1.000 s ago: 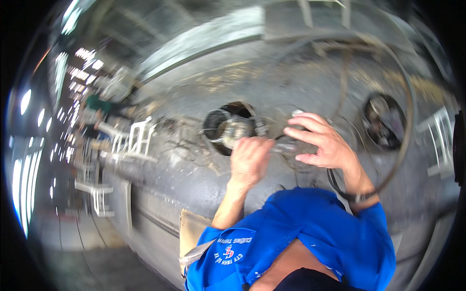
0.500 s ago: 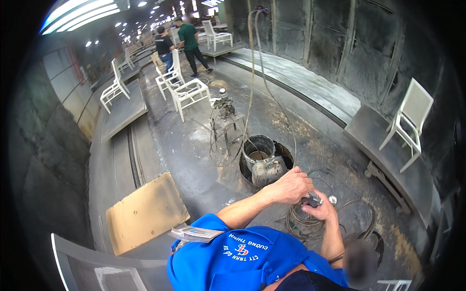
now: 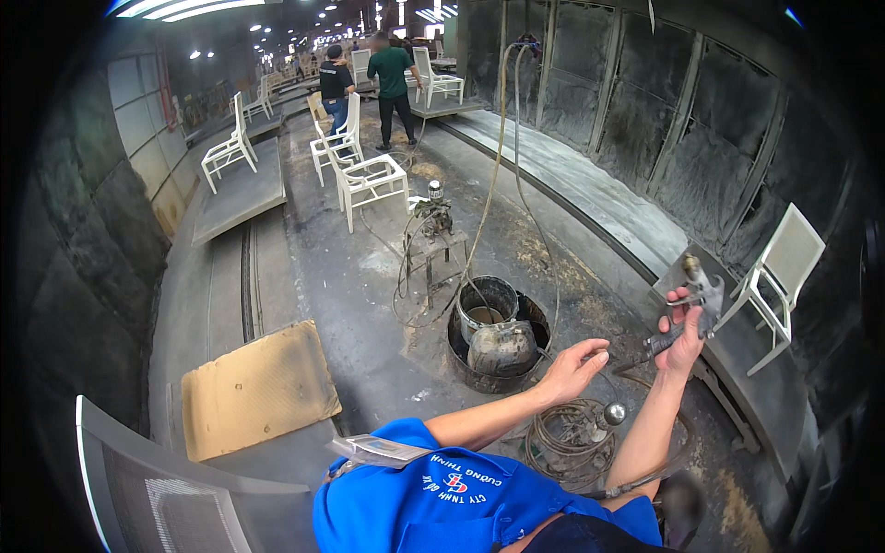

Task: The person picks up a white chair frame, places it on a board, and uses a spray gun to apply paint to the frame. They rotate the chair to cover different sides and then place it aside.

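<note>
My right hand (image 3: 682, 343) is raised at the right, its fingers wrapped round a grey metal spray gun (image 3: 708, 300) whose brass-coloured nozzle points up. A hose runs back along my right forearm. Nothing is in my left hand (image 3: 573, 373), which hovers lower and to the left of the gun with fingers stretched out. Just beyond it stands a wide dark tub (image 3: 498, 380), which holds a bucket (image 3: 489, 295) with brownish liquid and a stained container (image 3: 502, 348). Below my left hand, a coiled hose (image 3: 553, 447) lies on the floor beside a shiny round metal cup (image 3: 615, 413).
A white chair (image 3: 779, 276) stands on a low platform (image 3: 770, 405) at the right. Farther off are more white chairs (image 3: 373, 189), a pump on a stool (image 3: 433, 226) and two people (image 3: 392, 83). Hanging hoses (image 3: 493, 175) rise above the tub. Cardboard (image 3: 263, 392) lies at the left.
My right hand has moved up and to the right with the spray gun, away from my left. The left hand has let go and its fingers have straightened. The view has shifted slightly.
</note>
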`<state>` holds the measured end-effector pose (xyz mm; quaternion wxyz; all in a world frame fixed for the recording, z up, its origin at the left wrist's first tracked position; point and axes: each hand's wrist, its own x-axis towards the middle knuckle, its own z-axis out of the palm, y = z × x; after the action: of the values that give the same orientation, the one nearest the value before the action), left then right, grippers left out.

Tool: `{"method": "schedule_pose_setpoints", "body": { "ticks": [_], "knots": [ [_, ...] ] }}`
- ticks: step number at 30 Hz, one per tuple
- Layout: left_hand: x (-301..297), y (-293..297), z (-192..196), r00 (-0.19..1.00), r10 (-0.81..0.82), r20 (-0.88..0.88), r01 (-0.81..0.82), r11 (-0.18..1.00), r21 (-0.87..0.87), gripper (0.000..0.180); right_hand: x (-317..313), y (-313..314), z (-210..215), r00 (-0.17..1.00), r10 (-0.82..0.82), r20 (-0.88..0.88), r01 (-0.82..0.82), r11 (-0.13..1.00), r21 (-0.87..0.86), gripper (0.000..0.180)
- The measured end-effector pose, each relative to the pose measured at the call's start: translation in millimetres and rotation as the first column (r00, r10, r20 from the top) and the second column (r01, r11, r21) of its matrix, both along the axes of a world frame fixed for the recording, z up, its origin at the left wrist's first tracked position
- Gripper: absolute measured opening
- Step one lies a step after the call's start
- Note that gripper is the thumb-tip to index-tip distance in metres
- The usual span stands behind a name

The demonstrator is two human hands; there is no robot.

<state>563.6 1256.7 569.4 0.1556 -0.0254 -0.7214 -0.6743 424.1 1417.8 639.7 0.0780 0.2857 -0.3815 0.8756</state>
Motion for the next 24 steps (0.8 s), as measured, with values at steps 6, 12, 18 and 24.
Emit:
{"method": "schedule_pose_setpoints", "body": {
  "ticks": [6, 12, 18, 24],
  "knots": [
    [-9.5, 17.3, -34.3, 0.985, -0.161, 0.066, 0.162, 0.987, -0.011, 0.036, 38.7, 1.6, -73.9, 0.980, 0.188, 0.066, -0.188, 0.982, 0.003, 0.044],
    [5.9, 36.4, -83.7, 0.896, -0.366, 0.252, 0.259, 0.891, 0.374, 0.035, 65.2, 4.9, -123.7, 0.952, 0.137, 0.276, -0.154, 0.987, 0.044, 0.043],
    [13.7, 43.7, -106.1, 0.826, -0.503, 0.254, 0.302, 0.776, 0.554, 0.035, 74.8, 16.7, -139.2, 0.935, 0.055, 0.349, -0.077, 0.996, 0.049, 0.042],
    [22.9, 45.2, -103.5, 0.881, -0.400, 0.252, 0.306, 0.889, 0.342, 0.017, 85.4, 26.7, -146.2, 0.926, 0.083, 0.369, -0.081, 0.997, -0.020, 0.043]
  ]
}}
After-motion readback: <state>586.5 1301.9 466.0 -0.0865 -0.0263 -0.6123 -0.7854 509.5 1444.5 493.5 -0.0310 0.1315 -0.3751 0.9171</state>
